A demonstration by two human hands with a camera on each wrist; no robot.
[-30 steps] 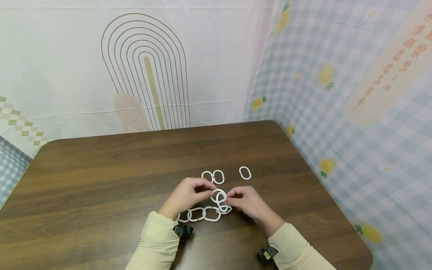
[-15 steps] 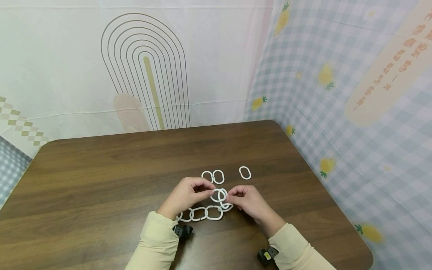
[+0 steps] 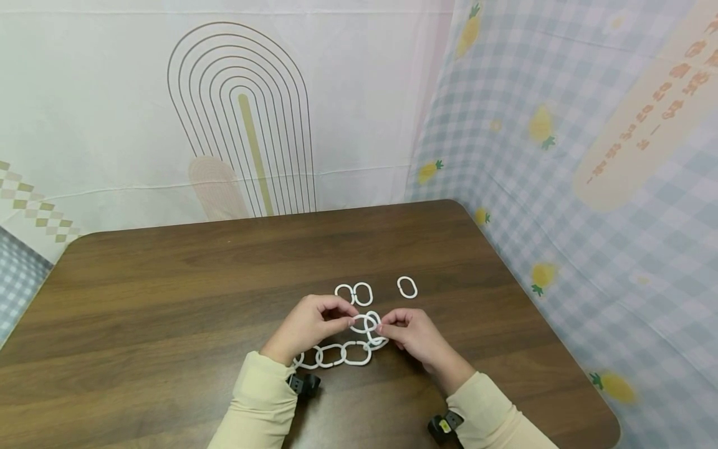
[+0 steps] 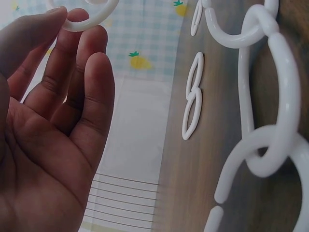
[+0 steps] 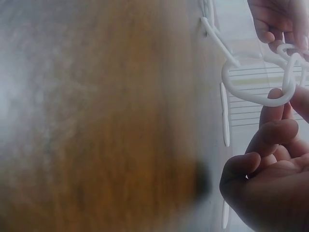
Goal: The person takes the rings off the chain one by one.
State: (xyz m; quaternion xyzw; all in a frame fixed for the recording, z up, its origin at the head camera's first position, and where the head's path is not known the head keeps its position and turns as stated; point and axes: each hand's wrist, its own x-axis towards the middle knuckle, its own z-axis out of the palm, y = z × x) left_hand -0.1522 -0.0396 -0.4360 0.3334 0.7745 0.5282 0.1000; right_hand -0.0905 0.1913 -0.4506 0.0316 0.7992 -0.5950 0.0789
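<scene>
My left hand (image 3: 308, 325) pinches a white plastic chain link (image 4: 91, 23) between thumb and fingertips, above the table. Facing it, my right hand (image 3: 414, 333) pinches another white link (image 3: 371, 313) with thumb and index finger. The two pinched links overlap in the head view. From the right-hand link a further link hangs down to a chain of white links (image 3: 332, 365), which runs left in front of my hands. The chain's left end is hidden behind my left wrist. In the left wrist view, chain links (image 4: 289, 82) show large and near, one with a small gap in its ring.
Two loose white links (image 3: 354, 294) lie side by side behind my left fingers. A single loose link (image 3: 416, 289) lies farther right on the brown wooden table (image 3: 168, 287). Patterned cloths (image 3: 364, 112) hang behind the table and along its right side.
The link in my right fingers has shifted slightly right and up, and its tilt has changed. The left-hand link has tilted flatter, and the chain has slid slightly right.
</scene>
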